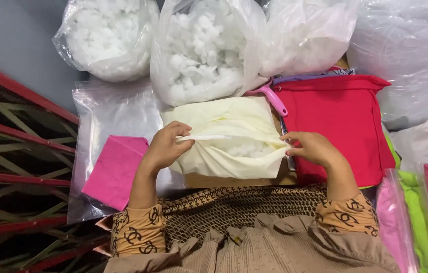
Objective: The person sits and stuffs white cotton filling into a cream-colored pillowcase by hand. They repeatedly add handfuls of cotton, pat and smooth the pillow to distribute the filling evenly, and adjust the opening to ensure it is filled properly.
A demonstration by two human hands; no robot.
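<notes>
A pale yellow cushion cover (234, 121) lies in front of me, partly filled with white stuffing (246, 149) that shows through its open slit. My left hand (166, 146) pinches the left end of the opening's edge. My right hand (312, 147) grips the right end of the same opening, holding it stretched between both hands.
Several clear plastic bags of white stuffing (204, 50) stand behind the cover. A red fabric cover (343, 121) lies to the right with a pink handled tool (273, 98) beside it. A pink fabric piece (115, 169) rests on clear plastic at left. Bagged coloured fabrics (416, 217) sit at far right.
</notes>
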